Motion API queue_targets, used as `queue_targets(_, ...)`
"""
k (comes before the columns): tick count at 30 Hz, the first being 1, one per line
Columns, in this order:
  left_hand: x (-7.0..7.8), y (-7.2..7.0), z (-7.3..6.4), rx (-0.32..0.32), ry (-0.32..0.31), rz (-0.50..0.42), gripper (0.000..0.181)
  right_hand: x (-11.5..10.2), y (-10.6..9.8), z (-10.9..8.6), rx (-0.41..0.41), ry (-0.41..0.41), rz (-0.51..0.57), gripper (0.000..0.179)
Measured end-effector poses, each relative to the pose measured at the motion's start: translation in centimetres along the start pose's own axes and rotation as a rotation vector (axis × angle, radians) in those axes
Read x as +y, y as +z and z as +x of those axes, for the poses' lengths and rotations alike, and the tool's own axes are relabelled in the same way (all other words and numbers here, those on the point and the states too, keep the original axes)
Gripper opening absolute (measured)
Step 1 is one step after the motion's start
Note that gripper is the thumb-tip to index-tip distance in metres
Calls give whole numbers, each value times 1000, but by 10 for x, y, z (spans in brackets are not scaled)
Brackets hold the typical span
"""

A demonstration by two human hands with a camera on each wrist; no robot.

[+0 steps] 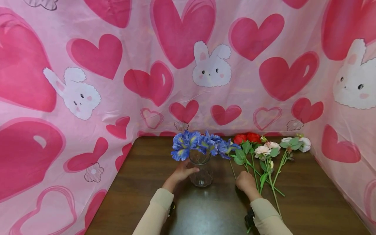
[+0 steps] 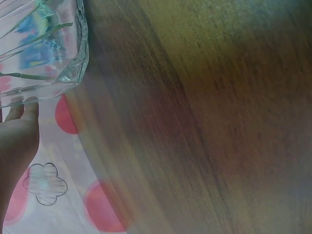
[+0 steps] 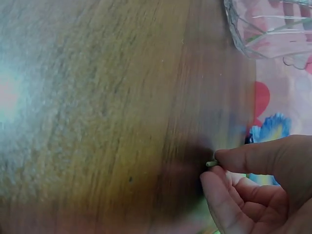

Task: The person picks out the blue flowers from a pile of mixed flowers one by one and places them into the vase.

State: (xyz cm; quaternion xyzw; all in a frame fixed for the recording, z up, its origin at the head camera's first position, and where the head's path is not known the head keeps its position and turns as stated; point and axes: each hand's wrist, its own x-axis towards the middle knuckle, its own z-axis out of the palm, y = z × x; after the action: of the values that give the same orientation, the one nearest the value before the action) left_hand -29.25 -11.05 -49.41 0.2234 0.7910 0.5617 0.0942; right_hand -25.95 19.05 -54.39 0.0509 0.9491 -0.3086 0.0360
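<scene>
A clear glass vase (image 1: 202, 179) stands upright on the table, with blue irises (image 1: 185, 143) in its mouth. My left hand (image 1: 179, 174) grips the vase's left side, thumb across the front. In the left wrist view, green stems (image 2: 29, 76) show through the glass. To the right of the vase, my right hand (image 1: 246, 183) pinches the thin stem (image 1: 233, 168) of another blue iris (image 1: 227, 148). The cut end of that stem (image 3: 211, 164) pokes out between thumb and fingers in the right wrist view. Its bloom lies close beside those in the vase.
Right of my right hand lie red flowers (image 1: 253, 137), pale pink flowers (image 1: 262, 151) and white flowers (image 1: 305, 144), their long stems crossing on the brown wooden table (image 1: 141, 182). A pink cloth with hearts and rabbits (image 1: 211, 73) hangs around the back and sides.
</scene>
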Motion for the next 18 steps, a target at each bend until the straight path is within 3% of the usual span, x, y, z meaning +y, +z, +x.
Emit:
queue_targets(8, -1, 0, 1, -15, -6, -45, 56, -1, -2, -3, -2, 2, 47, 38)
queue_targets(18, 2, -2, 0, -23, -20, -22, 58, 1, -8, -4, -6, -25, 84, 40)
